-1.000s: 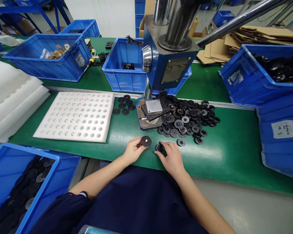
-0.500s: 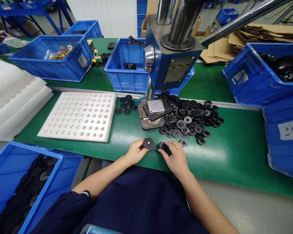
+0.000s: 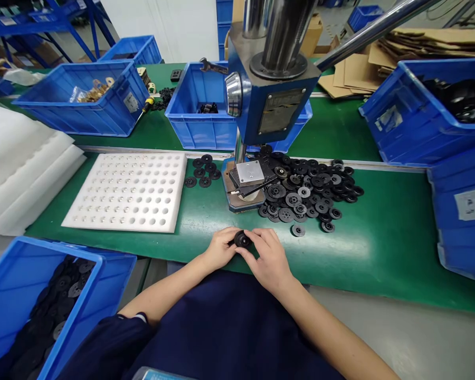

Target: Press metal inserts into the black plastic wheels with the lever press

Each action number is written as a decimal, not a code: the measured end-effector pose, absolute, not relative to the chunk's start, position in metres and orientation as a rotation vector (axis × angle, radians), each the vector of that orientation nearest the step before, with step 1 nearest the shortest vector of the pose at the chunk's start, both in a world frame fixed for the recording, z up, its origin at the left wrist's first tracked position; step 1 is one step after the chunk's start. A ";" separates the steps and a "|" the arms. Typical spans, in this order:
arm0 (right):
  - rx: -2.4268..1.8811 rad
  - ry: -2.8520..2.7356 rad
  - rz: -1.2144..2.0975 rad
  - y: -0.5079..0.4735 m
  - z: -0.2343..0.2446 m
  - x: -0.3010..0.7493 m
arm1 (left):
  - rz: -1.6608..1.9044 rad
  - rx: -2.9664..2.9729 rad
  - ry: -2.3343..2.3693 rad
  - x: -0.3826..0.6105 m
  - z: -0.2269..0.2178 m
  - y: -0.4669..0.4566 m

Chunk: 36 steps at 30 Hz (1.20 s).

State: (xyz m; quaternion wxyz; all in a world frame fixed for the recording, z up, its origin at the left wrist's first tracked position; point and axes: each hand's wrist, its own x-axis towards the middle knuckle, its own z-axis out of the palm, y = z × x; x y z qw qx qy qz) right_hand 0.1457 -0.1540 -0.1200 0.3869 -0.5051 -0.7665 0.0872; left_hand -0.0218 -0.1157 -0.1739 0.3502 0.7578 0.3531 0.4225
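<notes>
Both hands meet near the front edge of the green table. My left hand (image 3: 220, 248) is closed on a black disc, now mostly covered. Over that disc, my right hand (image 3: 266, 256) pinches a black wheel-like part (image 3: 243, 239) between thumb and fingers, and the two pieces are together. How far they fit into one another I cannot tell. Beyond the hands stands a blue bench press (image 3: 275, 95), with a metal block (image 3: 250, 172) on its base. A pile of black wheel parts (image 3: 301, 192) lies right of the base. Several black discs (image 3: 205, 170) lie to its left.
A white foam tray (image 3: 154, 224) with rows of holes, many holding small shiny pieces, lies on the left. Blue bins (image 3: 103, 113) line the back. Another bin (image 3: 114, 285) of black discs is front left, and stacked bins (image 3: 463, 221) stand at right.
My right hand has moved left with its wheel part and brought it onto the disc in my left hand. The view has shifted slightly.
</notes>
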 end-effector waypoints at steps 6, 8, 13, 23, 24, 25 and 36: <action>-1.316 -1.968 0.147 -0.156 -0.121 0.145 | 1.081 1.982 0.902 -0.023 -0.177 -0.117; -1.329 -1.970 0.139 -0.157 -0.121 0.144 | 1.093 1.989 0.888 -0.024 -0.178 -0.118; -1.341 -1.961 0.182 -0.160 -0.125 0.142 | 1.096 2.040 0.854 -0.024 -0.176 -0.119; -1.380 -1.928 0.283 -0.162 -0.131 0.142 | 1.066 2.124 0.850 -0.024 -0.179 -0.119; -1.379 -1.930 0.278 -0.162 -0.131 0.142 | 1.066 2.124 0.845 -0.024 -0.179 -0.119; -1.379 -1.933 0.274 -0.161 -0.130 0.142 | 1.066 2.124 0.841 -0.024 -0.179 -0.119; -1.396 -1.699 0.616 -0.160 -0.122 0.160 | 0.964 1.977 1.021 -0.022 -0.157 -0.123</action>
